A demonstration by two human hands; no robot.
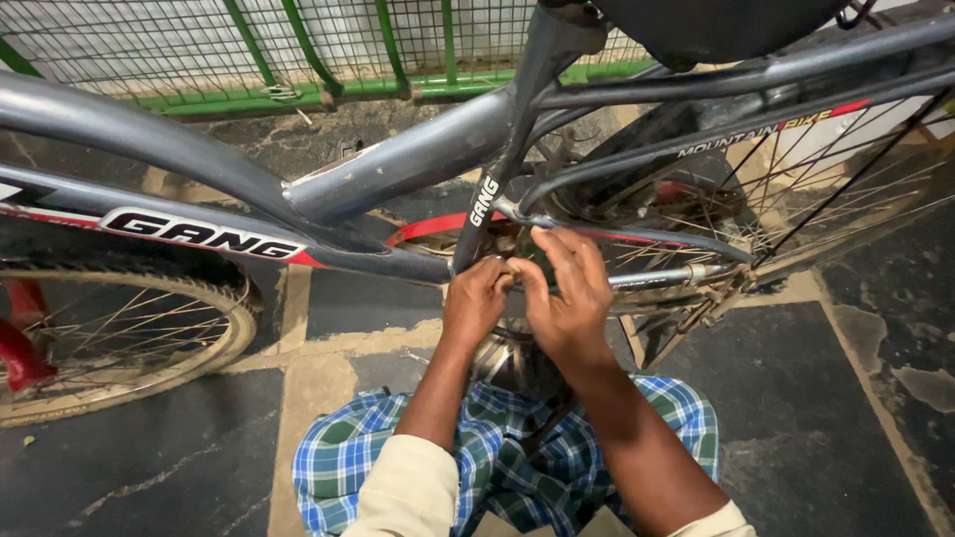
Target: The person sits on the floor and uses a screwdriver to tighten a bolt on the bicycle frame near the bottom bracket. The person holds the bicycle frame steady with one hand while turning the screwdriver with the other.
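The person is crouching on the floor beside a grey bicycle frame, with both hands raised to the spot where the seat tube is meeting the lower tubes. The left hand is curling into a clenched grip just below that junction, its fingers closing on something small that I cannot make out from here. The right hand is pressing against the left, thumb meeting the left fingers, while its own fingers are stretching upward and touching the thin grey stay that is running back toward the rear wheel. Whether the right grip is holding anything I cannot tell; the fingers are looking mostly extended.

A shiny metal rod is sticking out to the right, just beside the right hand. A red chain guard is showing behind the seat tube. The front wheel is standing well apart at the left. The person's blue checked cloth is covering the knees directly below the hands. A green wire fence is running along the far side of the bicycle.
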